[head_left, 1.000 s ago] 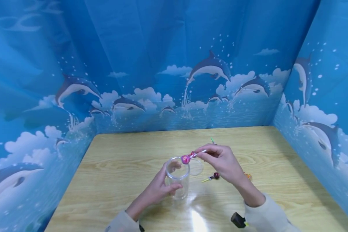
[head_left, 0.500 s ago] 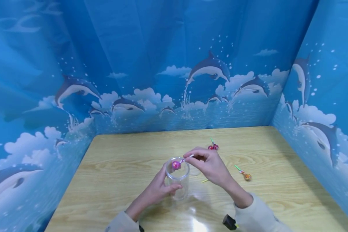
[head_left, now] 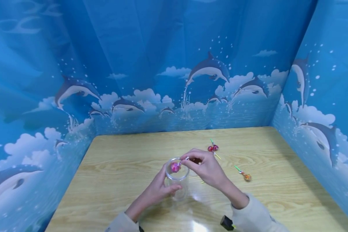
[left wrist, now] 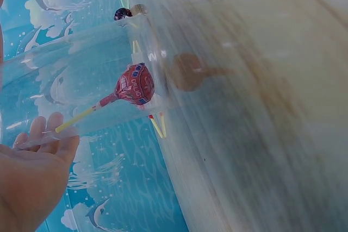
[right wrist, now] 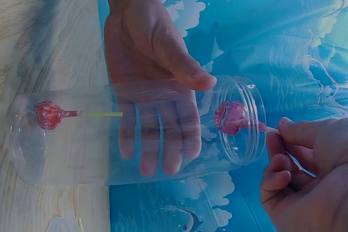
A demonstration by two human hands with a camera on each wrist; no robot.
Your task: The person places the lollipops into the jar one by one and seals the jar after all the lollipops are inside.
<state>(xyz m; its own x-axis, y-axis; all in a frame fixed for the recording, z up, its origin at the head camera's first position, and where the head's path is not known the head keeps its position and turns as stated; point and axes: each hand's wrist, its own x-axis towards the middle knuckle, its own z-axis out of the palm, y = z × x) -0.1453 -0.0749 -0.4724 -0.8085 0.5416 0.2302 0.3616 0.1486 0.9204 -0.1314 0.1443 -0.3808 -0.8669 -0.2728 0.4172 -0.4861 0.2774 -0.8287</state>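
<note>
My left hand [head_left: 158, 190] holds a clear plastic jar [right wrist: 76, 158] around its side, thumb on one side and fingers on the other. With thumb and fingers my right hand [head_left: 204, 167] pinches the white stick of a pink lollipop [right wrist: 231, 118]. That lollipop's head is just inside the jar's open mouth. A red lollipop [left wrist: 136, 84] with a yellow stick lies inside the jar near its bottom. In the head view the right hand partly hides a lollipop on the table, leaving a bit of yellow stick visible.
On the wood-grain table [head_left: 119, 161] lie red lollipops [head_left: 213, 148] at the back and an orange lollipop [head_left: 246, 177] with a green stick at right. A clear round lid [right wrist: 62, 224] lies near the jar. Dolphin-print curtains [head_left: 162, 64] enclose the table.
My right hand has moved left and slightly down, bringing the pink lollipop from beside the jar's rim into its mouth. The left hand and jar have stayed in place.
</note>
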